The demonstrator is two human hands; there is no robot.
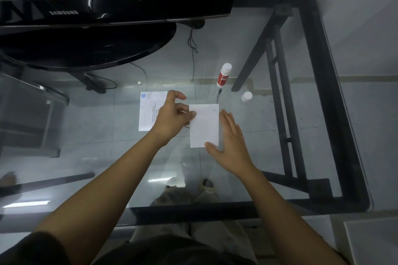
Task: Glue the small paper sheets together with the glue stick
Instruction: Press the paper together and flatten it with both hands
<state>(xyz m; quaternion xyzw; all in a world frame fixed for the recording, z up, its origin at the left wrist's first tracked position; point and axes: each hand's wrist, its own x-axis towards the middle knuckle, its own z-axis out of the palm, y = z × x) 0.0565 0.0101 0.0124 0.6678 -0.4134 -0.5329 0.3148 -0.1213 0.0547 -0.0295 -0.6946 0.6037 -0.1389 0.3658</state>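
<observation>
A blank white paper sheet [204,125] lies on the glass table [269,157] near its middle. My left hand [172,116] pinches the sheet's upper left edge between thumb and fingers. My right hand [231,146] lies flat and open along the sheet's right side, thumb on its lower corner. A second sheet with print and a blue logo [149,109] lies to the left, partly hidden under my left hand. The red-and-white glue stick [224,75] stands uncapped behind the sheets. Its white cap [246,96] sits to the right of it.
A black Samsung monitor [107,6] with a round base fills the far left of the table. Cables [192,49] run under the glass. The table's black frame [336,92] borders the right and near edges. My legs and feet show through the glass.
</observation>
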